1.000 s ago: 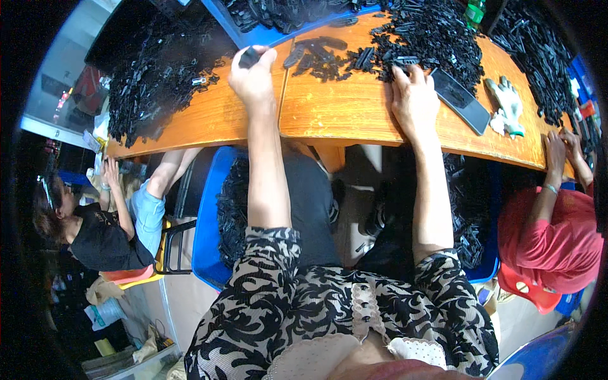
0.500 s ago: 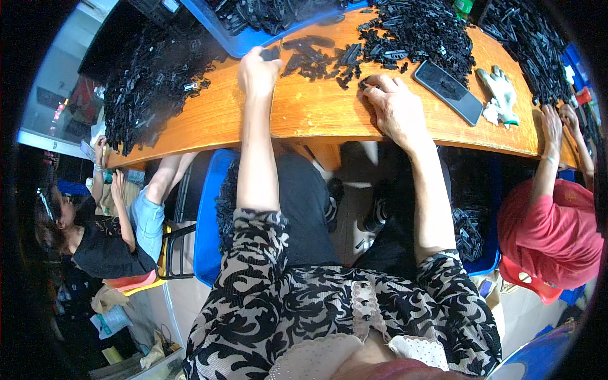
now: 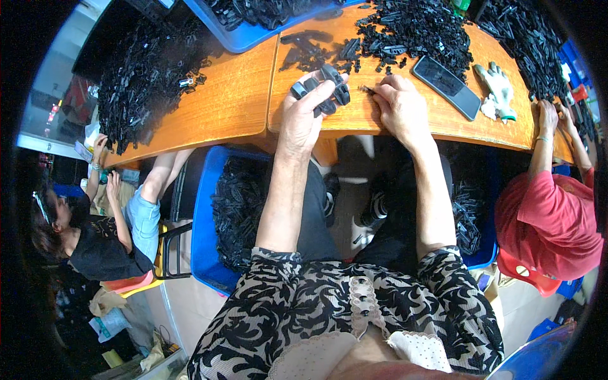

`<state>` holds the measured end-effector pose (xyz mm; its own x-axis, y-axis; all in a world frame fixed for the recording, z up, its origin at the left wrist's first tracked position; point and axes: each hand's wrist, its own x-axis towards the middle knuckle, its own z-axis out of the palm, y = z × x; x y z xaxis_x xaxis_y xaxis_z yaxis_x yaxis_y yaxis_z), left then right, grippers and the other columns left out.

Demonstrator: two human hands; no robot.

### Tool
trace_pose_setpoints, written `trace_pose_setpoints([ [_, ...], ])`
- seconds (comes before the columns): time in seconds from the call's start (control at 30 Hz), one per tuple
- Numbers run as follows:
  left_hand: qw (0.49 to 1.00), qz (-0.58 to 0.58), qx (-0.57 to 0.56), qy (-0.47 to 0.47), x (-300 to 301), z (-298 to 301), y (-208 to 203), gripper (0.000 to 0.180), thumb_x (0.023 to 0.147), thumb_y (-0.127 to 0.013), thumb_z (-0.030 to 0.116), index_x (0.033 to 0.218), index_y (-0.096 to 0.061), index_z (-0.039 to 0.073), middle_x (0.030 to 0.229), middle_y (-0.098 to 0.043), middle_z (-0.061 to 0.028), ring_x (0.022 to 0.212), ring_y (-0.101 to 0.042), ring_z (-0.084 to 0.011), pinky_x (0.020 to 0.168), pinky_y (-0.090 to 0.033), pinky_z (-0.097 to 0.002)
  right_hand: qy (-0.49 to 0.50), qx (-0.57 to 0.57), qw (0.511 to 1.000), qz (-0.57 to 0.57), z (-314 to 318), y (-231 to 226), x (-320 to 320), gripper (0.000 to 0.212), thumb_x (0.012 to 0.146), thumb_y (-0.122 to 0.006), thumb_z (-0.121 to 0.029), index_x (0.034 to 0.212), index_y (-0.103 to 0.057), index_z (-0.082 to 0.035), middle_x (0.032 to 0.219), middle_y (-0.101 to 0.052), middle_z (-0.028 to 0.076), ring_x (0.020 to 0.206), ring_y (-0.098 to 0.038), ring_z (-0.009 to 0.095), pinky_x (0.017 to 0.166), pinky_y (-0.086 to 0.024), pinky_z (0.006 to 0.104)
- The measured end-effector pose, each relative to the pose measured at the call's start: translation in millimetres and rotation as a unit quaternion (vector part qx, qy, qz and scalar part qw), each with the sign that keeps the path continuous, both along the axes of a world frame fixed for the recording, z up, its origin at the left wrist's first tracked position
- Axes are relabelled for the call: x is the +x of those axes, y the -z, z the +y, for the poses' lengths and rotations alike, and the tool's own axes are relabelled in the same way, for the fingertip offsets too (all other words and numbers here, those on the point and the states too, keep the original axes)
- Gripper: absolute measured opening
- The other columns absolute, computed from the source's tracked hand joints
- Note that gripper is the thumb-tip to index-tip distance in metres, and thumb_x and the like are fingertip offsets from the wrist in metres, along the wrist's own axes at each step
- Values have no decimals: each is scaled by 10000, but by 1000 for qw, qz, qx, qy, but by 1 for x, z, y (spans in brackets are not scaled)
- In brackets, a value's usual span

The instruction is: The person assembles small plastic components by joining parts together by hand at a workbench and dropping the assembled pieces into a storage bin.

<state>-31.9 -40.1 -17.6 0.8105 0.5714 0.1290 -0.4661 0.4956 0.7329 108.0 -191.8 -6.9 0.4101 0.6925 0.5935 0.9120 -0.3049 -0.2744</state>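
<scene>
My left hand (image 3: 303,117), turned palm up above the front of the wooden table (image 3: 221,104), is closed round several black plastic parts (image 3: 324,90). To its right, my right hand (image 3: 400,106) pinches a small dark piece (image 3: 368,90) between thumb and fingers, just over the tabletop. The two hands are apart. Beyond them lies a loose scatter of black parts (image 3: 348,49), which runs into a bigger heap of small black parts (image 3: 415,28).
A phone (image 3: 447,87) and a pale work glove (image 3: 496,90) lie to the right. A blue tray (image 3: 237,43) of black parts stands at the far edge. Blue bins (image 3: 204,237) flank my legs. One person (image 3: 104,244) sits left, another (image 3: 548,225) right, both beside parts heaps.
My left hand has come back from beside the blue tray, toward me and rightward, and turned up with black parts in it. The right hand has lifted slightly, pinching a small piece.
</scene>
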Motion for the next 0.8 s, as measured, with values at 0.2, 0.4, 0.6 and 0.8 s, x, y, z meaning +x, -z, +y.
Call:
trace_pose_setpoints([
  [0.2,1000,-21,-1,7,-1,-3,2,302,937,-663,68,1218,-611,-28,1164,-698,-183,1064,-689,-256,952,-547,-368,-10,-36,997,-65,3,1,-9,69,782,-714,-119,833,-698,-76,918,-664,106,885,-645,282,730,-551,403],
  [0.4,998,-44,-29,28,1,7,10,362,945,-649,81,1270,-558,-51,1255,-645,-224,1155,-649,-321,1023,-516,-431,34,53,998,-7,15,8,-10,168,801,-691,-87,968,-694,-73,981,-686,117,924,-651,295,800,-554,393],
  [0.6,995,-65,-79,22,1,7,9,278,936,-664,58,1186,-626,-57,1128,-702,-203,1025,-699,-281,941,-552,-395,-45,2,999,-24,21,3,-13,206,844,-685,-99,1045,-721,-125,961,-674,123,915,-647,312,816,-543,416],
  [0.8,994,-64,-77,33,-1,6,6,267,931,-662,57,1169,-644,-62,1112,-709,-192,1011,-703,-275,947,-546,-395,-53,40,998,-18,20,7,-12,189,873,-681,-41,1060,-701,-51,954,-670,126,916,-652,304,799,-533,387],
])
